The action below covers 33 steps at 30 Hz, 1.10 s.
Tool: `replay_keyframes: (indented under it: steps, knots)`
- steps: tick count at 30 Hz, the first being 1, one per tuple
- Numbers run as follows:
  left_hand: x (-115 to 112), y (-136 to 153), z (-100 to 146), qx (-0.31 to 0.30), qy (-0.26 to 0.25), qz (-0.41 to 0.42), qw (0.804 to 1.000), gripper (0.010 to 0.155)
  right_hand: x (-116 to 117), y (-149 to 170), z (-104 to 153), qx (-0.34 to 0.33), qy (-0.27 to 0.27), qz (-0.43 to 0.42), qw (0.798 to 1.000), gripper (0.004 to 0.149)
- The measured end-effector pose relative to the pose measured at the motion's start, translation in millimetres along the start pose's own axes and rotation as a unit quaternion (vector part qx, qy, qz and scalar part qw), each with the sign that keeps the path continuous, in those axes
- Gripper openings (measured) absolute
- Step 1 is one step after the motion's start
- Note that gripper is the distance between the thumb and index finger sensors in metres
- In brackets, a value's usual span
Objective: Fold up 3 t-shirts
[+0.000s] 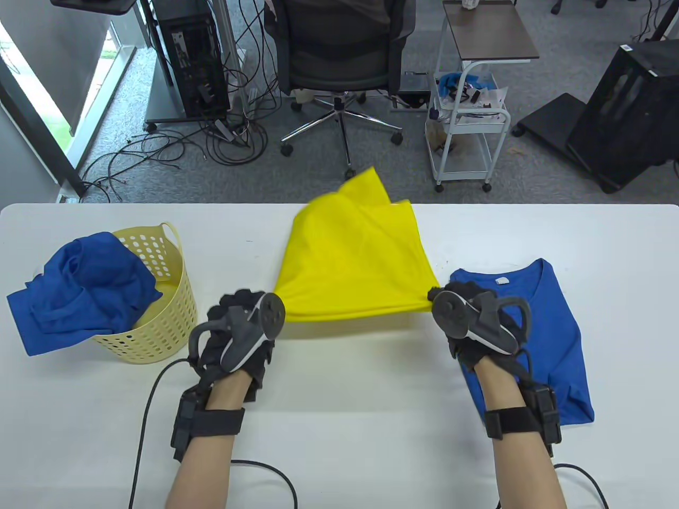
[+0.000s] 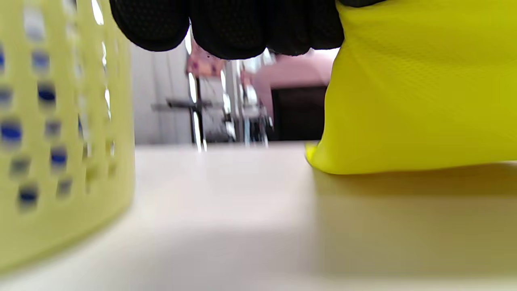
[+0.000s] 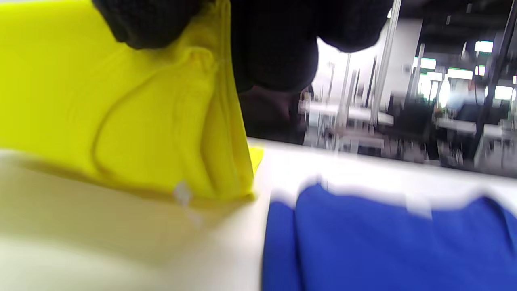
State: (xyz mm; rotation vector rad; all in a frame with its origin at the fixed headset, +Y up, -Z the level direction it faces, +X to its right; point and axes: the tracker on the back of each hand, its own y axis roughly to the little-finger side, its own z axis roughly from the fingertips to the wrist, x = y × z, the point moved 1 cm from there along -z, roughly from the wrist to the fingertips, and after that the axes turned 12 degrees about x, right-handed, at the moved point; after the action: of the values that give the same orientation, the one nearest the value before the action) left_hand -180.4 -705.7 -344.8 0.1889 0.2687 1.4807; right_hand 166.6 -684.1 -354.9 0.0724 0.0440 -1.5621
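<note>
A yellow t-shirt [image 1: 355, 260] is stretched between both hands above the white table [image 1: 339, 424], its far end reaching over the table's back edge. My left hand [image 1: 249, 313] grips its near left corner; the wrist view shows the yellow t-shirt [image 2: 420, 93] hanging from the curled fingers [image 2: 242, 28]. My right hand [image 1: 451, 302] pinches the near right corner, with the yellow t-shirt [image 3: 133, 113] bunched under the black fingers [image 3: 274, 48]. A folded blue t-shirt [image 1: 551, 328] lies flat under the right wrist. Another blue t-shirt [image 1: 79, 291] hangs crumpled over a yellow basket [image 1: 159, 318].
The perforated yellow basket [image 2: 56, 133] stands close on the left of my left hand. Beyond the table's far edge are an office chair [image 1: 339, 58], a white cart [image 1: 467, 122], a computer tower [image 1: 196, 58] and loose cables on the carpet. Glove cables trail along the table's near edge.
</note>
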Motion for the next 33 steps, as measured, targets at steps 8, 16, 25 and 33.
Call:
replay_keyframes:
  steps: [8,16,25,33]
  knots:
    - [-2,18,24,-0.043,0.111,0.022,0.993,0.042,24,12,28,-0.004,-0.138,-0.026,0.99,0.041]
    - [60,37,77,-0.036,0.078,0.043,0.995,0.042,-43,18,79,-0.008,-0.083,-0.026,0.996,0.041]
    - [130,47,99,-0.016,0.011,0.084,0.996,0.042,-118,17,105,-0.003,0.042,-0.025,0.999,0.041]
    - [90,21,31,0.022,0.063,0.042,0.997,0.042,-75,3,41,0.017,-0.006,0.024,1.0,0.041]
